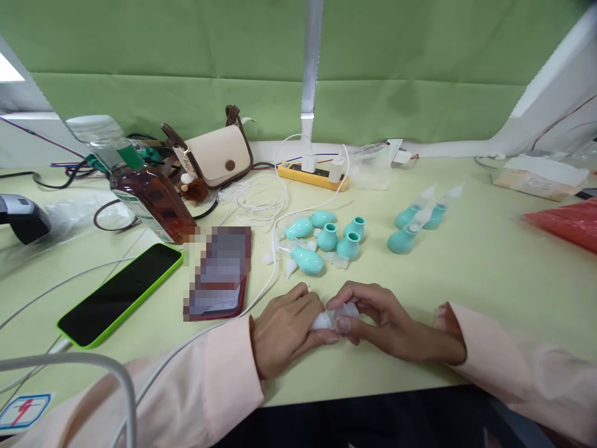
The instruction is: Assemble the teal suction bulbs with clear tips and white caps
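Observation:
My left hand is closed around a whitish translucent plastic piece, mostly covered by the fingers. A clear plastic piece is pinched between the thumb and fingers of my right hand. The two pieces meet end to end, low over the table; whether they are joined I cannot tell. Just beyond my hands lie several teal rubber bulbs, among them an upright open-necked bulb and a bulb on its side. Loose clear tips lie among them. Farther right stand teal bulbs with nozzles fitted.
A phone in a dark red case, a green-cased phone and a tilted bottle are on the left. A white cable runs beside my left hand. Behind are a handbag and a yellow power strip; a red packet lies right.

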`<act>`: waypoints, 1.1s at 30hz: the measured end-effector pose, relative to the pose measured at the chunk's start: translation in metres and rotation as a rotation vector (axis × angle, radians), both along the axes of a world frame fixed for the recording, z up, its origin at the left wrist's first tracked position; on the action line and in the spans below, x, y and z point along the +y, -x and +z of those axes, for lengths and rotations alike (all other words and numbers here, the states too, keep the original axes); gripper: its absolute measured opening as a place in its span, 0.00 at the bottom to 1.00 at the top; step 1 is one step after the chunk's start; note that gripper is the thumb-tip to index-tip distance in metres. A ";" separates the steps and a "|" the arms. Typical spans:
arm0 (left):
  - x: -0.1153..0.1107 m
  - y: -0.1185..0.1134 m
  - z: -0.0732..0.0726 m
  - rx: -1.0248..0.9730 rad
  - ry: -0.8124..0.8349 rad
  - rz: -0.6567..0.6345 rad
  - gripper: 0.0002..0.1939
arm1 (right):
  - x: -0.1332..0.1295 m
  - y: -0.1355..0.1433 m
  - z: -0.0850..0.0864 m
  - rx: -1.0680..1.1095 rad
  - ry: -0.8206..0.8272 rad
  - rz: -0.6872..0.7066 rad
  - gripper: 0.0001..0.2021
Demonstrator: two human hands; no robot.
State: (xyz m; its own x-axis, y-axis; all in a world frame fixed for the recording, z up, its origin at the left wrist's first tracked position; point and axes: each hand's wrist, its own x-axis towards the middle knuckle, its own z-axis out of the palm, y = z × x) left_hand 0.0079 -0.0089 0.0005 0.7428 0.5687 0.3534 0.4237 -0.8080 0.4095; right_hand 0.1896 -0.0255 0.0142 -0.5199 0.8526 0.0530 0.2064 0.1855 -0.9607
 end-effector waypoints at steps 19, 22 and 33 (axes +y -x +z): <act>0.017 0.003 -0.008 0.119 -0.005 0.432 0.11 | 0.036 -0.012 -0.025 -0.534 -0.911 -0.347 0.10; 0.016 0.002 -0.006 0.170 -0.020 0.428 0.05 | 0.041 -0.018 -0.018 -0.560 -1.082 -0.417 0.05; 0.005 0.003 0.002 0.135 -0.336 -0.078 0.18 | 0.067 -0.091 0.053 -1.144 -0.966 -1.075 0.14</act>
